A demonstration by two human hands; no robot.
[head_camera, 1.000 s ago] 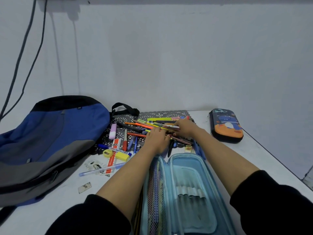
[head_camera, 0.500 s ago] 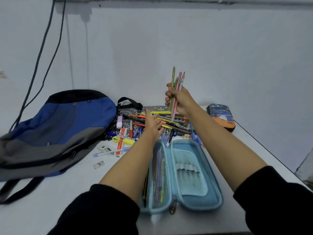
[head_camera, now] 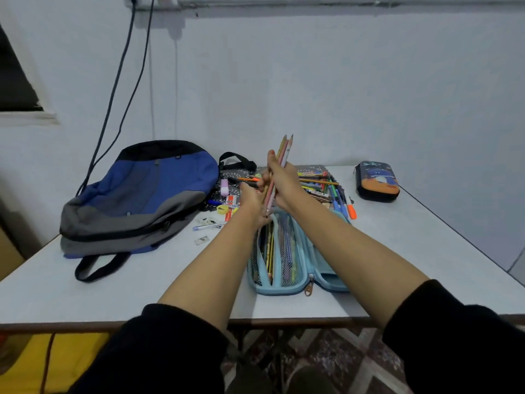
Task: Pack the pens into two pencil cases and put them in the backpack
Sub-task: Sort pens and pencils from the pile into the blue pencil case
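head-worn view, forward-down, near table (head_camera: 85,294)

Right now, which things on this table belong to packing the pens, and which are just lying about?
For the job: pencils in the right hand, open blue pencil case, dark pencil case, pen pile, backpack.
Lying about: wall cables, dotted black mat, small grey scrap near the backpack.
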